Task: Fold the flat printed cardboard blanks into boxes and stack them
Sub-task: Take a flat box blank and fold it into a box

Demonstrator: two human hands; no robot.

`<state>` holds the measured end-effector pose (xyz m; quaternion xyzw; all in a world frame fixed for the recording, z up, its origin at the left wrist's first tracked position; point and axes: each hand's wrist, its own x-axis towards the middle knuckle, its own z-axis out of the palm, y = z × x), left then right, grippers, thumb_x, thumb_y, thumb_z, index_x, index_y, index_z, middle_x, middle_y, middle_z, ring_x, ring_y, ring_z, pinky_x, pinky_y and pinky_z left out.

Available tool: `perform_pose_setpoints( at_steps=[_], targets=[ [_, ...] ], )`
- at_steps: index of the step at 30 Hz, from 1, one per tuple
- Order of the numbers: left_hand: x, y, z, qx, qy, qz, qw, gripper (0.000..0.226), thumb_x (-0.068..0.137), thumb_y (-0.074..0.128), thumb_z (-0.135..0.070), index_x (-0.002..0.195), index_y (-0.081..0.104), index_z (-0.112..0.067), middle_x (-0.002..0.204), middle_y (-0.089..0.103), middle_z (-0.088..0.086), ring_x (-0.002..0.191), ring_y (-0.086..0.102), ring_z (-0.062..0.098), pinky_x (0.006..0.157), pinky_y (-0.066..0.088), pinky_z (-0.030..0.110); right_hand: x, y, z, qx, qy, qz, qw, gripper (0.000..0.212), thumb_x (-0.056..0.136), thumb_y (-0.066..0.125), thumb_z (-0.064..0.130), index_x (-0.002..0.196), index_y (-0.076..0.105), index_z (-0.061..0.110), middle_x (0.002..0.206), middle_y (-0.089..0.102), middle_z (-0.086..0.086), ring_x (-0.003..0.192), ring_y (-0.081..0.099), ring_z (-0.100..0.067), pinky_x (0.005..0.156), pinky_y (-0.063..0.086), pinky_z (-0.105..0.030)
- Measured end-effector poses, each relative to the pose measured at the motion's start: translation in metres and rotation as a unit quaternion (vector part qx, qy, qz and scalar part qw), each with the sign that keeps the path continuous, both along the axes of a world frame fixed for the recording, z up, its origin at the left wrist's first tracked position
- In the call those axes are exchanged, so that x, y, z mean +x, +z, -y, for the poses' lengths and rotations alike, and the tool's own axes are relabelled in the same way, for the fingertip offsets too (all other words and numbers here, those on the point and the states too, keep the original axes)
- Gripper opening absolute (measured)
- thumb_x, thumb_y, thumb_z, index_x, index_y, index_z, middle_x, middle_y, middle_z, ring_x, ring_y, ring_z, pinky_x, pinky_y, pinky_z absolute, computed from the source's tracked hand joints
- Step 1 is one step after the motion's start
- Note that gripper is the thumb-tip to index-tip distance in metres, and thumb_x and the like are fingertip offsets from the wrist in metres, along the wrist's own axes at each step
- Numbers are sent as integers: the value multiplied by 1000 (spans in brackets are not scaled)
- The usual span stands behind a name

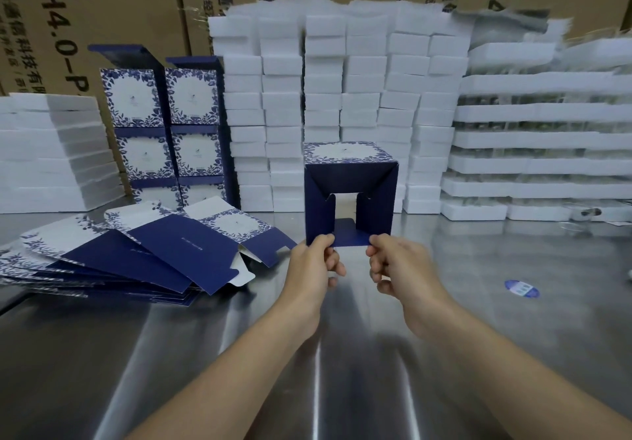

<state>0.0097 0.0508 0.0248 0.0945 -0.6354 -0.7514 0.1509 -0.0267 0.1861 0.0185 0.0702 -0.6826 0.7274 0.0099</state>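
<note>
Half-folded navy cardboard box [351, 179], square & open-ended, both hands' fingers [330, 258] pinching bottom edge.

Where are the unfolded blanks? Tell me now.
In the head view, the blanks lie fanned on the steel table at left, just left of the left hand, in front of the stacked boxes.

Bright overhead light, streaky glare on steel table [513, 354], blurred, warped edges.

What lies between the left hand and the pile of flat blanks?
In the head view, only bare steel table lies between the left hand and the blanks.
</note>
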Motion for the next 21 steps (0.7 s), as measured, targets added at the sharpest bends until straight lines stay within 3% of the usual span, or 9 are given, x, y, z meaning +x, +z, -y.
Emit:
perform_pose_setpoints(
  at_steps=[3,5,9,11,13,16,18,21],
  targets=[
    [-2,-2,2,4,0,-1,1000,29,106,52,-22,77,46,-17,54,42,-5,52,53,10,62,37,31,-1,-1,-2,20,-4,-18,1000,15,99,67,35,108,64,24,79,77,4,58,68,-10,51,44,-25],
    [-4,-4,4,1,-13,0,1000,28,105,53,-23,79,47,-17,56,44,-4,54,53,11,63,38,31,-1,-2,-3,5,19,-21,1000,31,98,71,41,122,54,37,93,81,8,72,78,-17,52,49,-26],
    [-6,-9,5,-25,-41,15,999,22,102,58,-28,83,60,-16,65,60,-3,65,64,11,64,44,29,-3,-3,-5,-19,19,-61,998,26,102,67,37,126,59,35,103,80,11,78,80,-24,49,51,-23],
    [-8,-12,5,-24,-25,19,999,13,99,64,-30,106,66,-18,86,71,-5,83,73,12,69,52,32,-5,-6,-6,-14,8,-73,997,25,104,64,38,128,61,34,101,79,15,78,80,-24,49,51,-22],
    [-9,-14,8,-6,-1,11,1000,38,95,71,-28,130,56,-29,111,71,-6,100,74,14,73,58,33,-9,-9,-8,-8,4,-76,997,25,105,63,38,129,61,34,102,80,12,78,80,-24,49,50,-23],
    [-9,-13,14,-3,14,-20,1000,65,93,77,-24,144,42,-44,128,65,-9,107,73,13,78,61,32,-14,-14,-11,20,-4,-79,997,25,104,63,39,129,62,40,102,80,10,81,79,-17,52,51,-23],
    [-12,-13,19,-20,18,-42,999,46,95,75,-24,136,59,-35,127,73,-6,103,75,10,86,64,35,-18,-18,-13,58,-19,-88,994,27,102,65,42,128,64,41,109,77,7,91,76,-12,62,57,-26],
    [-14,-12,26,-92,36,-55,994,22,99,70,-23,120,72,-30,113,80,-6,105,76,15,98,60,44,-24,-22,-15,133,-41,-113,984,34,99,66,49,130,67,34,126,69,8,112,67,-13,97,56,-40]
  ],
)
